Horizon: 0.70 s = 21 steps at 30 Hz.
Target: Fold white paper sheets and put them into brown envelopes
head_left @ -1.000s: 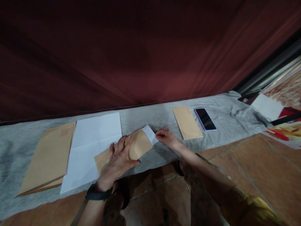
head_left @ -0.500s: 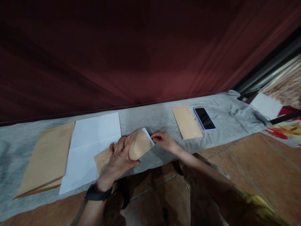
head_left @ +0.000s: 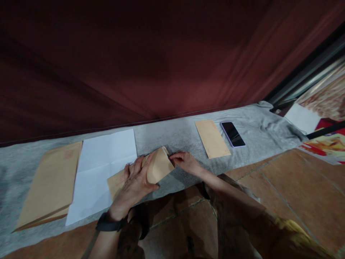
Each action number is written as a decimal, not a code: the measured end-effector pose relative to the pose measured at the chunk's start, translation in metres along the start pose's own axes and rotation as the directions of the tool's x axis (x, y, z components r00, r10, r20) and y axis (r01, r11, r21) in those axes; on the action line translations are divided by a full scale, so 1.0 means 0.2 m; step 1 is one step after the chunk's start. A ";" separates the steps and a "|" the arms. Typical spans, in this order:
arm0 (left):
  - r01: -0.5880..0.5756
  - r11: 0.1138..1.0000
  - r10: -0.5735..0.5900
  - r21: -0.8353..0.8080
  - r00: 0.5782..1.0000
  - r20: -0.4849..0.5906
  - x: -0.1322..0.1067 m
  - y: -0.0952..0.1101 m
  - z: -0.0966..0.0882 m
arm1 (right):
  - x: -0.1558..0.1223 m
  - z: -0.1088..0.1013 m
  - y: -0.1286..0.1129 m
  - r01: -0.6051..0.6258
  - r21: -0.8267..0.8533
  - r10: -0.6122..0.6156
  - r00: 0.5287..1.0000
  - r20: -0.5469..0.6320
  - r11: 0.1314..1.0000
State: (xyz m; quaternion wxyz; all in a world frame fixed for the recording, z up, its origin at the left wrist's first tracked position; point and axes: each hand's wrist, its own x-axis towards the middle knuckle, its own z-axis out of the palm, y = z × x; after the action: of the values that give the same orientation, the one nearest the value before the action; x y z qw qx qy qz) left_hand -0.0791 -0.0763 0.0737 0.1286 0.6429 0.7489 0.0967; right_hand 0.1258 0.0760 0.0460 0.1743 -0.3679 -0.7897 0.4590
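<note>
My left hand (head_left: pixel 137 181), with a dark watch on the wrist, grips a small brown envelope (head_left: pixel 159 167). Its fingers spread over the top and the thumb presses the near edge. The envelope bulges at its right, where its mouth faces my right hand (head_left: pixel 185 162). Just a thin edge of folded white paper (head_left: pixel 164 150) shows in that mouth. The bent fingers of my right hand are closed together at the opening, against the paper; their tips are partly hidden. The envelope's left end overlaps an unfolded white sheet (head_left: pixel 102 169).
A large brown envelope (head_left: pixel 51 180) lies left of the white sheet. Rightward are another small brown envelope (head_left: pixel 212 138) and a phone (head_left: pixel 233 134). Everything rests on a narrow grey cloth (head_left: pixel 167 133) with a dark red curtain (head_left: pixel 161 72) behind it and a tiled floor (head_left: pixel 291 180) in front.
My right hand has moved slightly left, pushing the folded white paper deeper into the small envelope; its protruding strip has nearly vanished inside. My left hand keeps its hold.
</note>
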 end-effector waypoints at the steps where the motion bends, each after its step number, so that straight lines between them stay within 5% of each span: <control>1: 0.000 1.000 0.000 0.002 1.000 0.003 0.00 0.00 0.00 | 0.00 0.00 0.00 -0.002 -0.007 0.002 1.000 0.001 1.000; 21: -0.012 1.000 0.012 0.028 1.000 0.017 0.01 -0.03 0.03 | 0.01 0.04 0.02 -0.026 -0.067 0.028 0.999 0.025 0.997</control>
State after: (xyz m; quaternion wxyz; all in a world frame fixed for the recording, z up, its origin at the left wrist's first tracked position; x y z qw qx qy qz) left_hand -0.0834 -0.0757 0.0654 0.1251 0.6499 0.7452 0.0814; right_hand 0.1216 0.0738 0.0379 0.1455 -0.3783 -0.8018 0.4392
